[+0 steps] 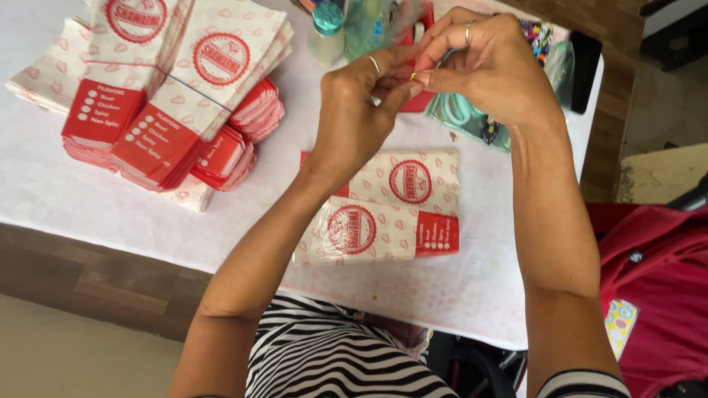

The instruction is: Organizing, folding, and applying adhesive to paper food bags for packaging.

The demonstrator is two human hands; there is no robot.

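Note:
My left hand [354,110] and my right hand [479,66] meet above the table, fingertips pinched together on a small yellow rubber band [414,76]. Both hands wear rings. Below them on the white tablecloth [59,191] lies a small stack of white and red printed paper bags [391,206]. The band is mostly hidden between the fingers.
Large bundled stacks of the same paper bags [169,96] fill the table's far left. A clear bottle with a teal cap [327,33], a red box [420,44], a teal plastic bag [461,114] and a dark phone [586,70] sit at the back. Red cloth [656,280] lies to the right.

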